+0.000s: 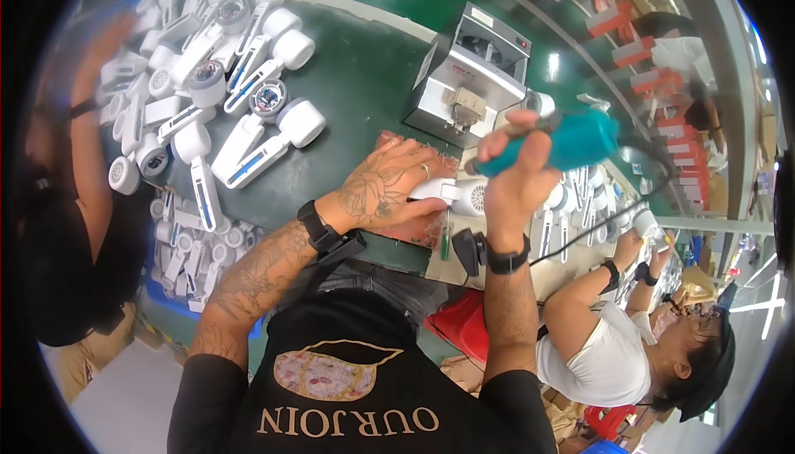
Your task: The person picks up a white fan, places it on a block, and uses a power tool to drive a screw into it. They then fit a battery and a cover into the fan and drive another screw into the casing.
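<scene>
while my left hand [393, 179] grips the white fan [473, 198] over the red mat [404, 234] near the table's [364, 56] near edge, i judge it light, stiff, slightly slippery, best held by its handle. my right hand's [520, 176] fingers are closed around a teal screwdriver [584, 141]; its cord [609, 220] and the grey machine [439, 94] beyond limit clearance.

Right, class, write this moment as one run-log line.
left hand: holding white handheld fan | right hand: gripping teal power tool | nearby: silver machine, heap of white units
</scene>
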The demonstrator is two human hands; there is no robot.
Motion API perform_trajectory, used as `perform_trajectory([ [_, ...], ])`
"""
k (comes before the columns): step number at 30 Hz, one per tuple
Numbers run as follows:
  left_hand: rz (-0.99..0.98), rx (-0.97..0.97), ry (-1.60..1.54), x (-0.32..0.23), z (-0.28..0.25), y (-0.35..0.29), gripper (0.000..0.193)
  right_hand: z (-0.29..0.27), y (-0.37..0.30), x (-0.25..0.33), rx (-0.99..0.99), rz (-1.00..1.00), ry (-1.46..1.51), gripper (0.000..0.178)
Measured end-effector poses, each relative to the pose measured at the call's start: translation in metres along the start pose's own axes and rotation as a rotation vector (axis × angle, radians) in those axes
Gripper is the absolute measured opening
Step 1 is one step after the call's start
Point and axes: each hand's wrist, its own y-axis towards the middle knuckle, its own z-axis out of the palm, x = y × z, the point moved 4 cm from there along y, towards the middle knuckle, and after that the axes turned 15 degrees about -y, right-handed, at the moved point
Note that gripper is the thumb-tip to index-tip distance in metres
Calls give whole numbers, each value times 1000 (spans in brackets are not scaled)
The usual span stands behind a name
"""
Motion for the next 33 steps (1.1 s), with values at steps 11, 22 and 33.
perform_trajectory([
  [11, -26, -27, -9, 3, 3, -5, 48, -8, -19, -9, 37, -38, 4, 55],
  [22, 35, -9, 80, -4, 1, -1, 52, -4, -21, -18, 50, 0, 15, 47],
  [33, 58, -36, 67, -5, -1, -6, 47, 14, 28, 5, -53, -109, -38, 46],
])
